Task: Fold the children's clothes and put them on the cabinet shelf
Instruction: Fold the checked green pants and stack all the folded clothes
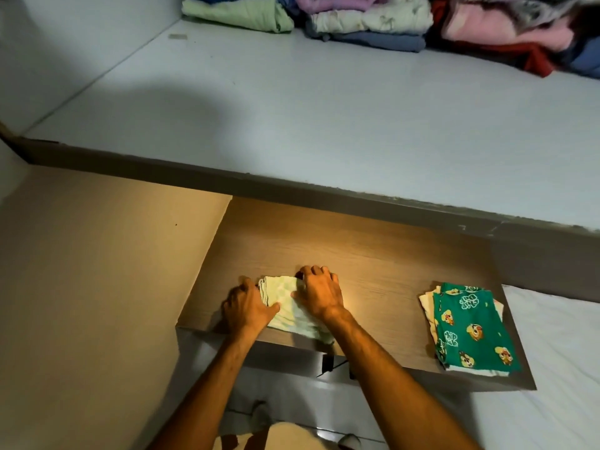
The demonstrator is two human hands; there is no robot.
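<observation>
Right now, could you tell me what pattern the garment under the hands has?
Pale green and white checks, seen in the head view.

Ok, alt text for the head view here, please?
Both hands, left hand and right hand, press a folded pale green cloth on a wooden shelf; a folded green cartoon-print garment lies to the right.

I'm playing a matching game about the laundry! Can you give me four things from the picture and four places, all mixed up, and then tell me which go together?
Things:
1. pale green cloth
2. green cartoon shorts
3. pink blanket
4. mint green garment

Places:
A. far back, right side
B. under both hands
C. far back, left side
D. right end of the wooden shelf

Pairs: 1-B, 2-D, 3-A, 4-C
</observation>
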